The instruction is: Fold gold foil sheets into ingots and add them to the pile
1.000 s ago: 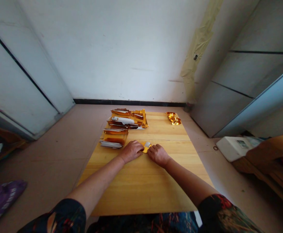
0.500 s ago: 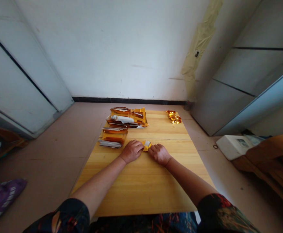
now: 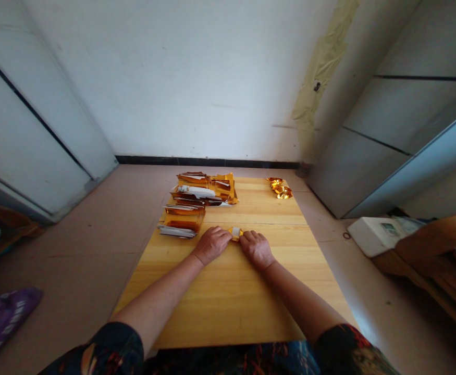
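Observation:
A small folded piece of gold foil paper [image 3: 236, 233] with a pale patch in its middle lies between my hands on the wooden table [image 3: 228, 302]. My left hand [image 3: 213, 244] is closed on its left end, fingers pressed together. On the right end, the bent fingers of my right hand [image 3: 257, 248] grip it too. Both thumbs are mostly hidden. Stacks of gold sheets with white edges, a nearer stack [image 3: 181, 221] and a farther pile [image 3: 206, 188], sit beyond my left hand. Several crumpled-looking shiny gold folded pieces [image 3: 280, 188] rest at the table's far right corner.
Behind the table is a white wall [image 3: 196, 88] with a dark skirting. Grey cabinets [image 3: 399, 99] stand at the right. A white box [image 3: 372, 235] sits by wooden furniture [image 3: 434, 250] on the right, and a purple bag [image 3: 7, 320] lies at the lower left.
My right hand has turned slightly and its fingers are straighter over the paper's right end. The folded paper has shifted a little left. My left hand has barely moved.

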Available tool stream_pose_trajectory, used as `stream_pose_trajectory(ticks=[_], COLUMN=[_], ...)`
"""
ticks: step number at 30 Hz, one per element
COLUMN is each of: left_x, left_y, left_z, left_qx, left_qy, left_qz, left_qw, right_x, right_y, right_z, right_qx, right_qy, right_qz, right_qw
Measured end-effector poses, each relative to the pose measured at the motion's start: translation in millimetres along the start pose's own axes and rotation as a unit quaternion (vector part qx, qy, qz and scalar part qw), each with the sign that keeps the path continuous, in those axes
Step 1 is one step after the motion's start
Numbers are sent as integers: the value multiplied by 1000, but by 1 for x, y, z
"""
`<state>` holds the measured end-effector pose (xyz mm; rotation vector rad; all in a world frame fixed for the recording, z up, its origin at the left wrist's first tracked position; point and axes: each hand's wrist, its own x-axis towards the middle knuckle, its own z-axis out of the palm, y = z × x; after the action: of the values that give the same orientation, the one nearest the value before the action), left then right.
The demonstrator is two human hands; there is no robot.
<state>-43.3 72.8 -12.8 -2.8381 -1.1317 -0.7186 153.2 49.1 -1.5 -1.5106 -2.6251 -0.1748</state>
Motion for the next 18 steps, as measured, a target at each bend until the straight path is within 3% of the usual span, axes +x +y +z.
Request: stream_pose_trajectory(ticks=[5, 13, 18], left_x=[-1, 8, 17], left_y=[2, 2, 2], left_z=[-1, 6, 7], left_qx=[-26, -146, -147], left_qy=[10, 29, 20], left_qz=[-24, -206, -252], left_qw=[999, 967, 956], right_x=[4, 11, 15], right_y=[-4, 4, 7], right_z=[0, -8, -17], right_qx=[20, 108, 143], right_qy=[-7, -36, -76], right_qz=[79, 116, 160], right_qw=[997, 987, 974])
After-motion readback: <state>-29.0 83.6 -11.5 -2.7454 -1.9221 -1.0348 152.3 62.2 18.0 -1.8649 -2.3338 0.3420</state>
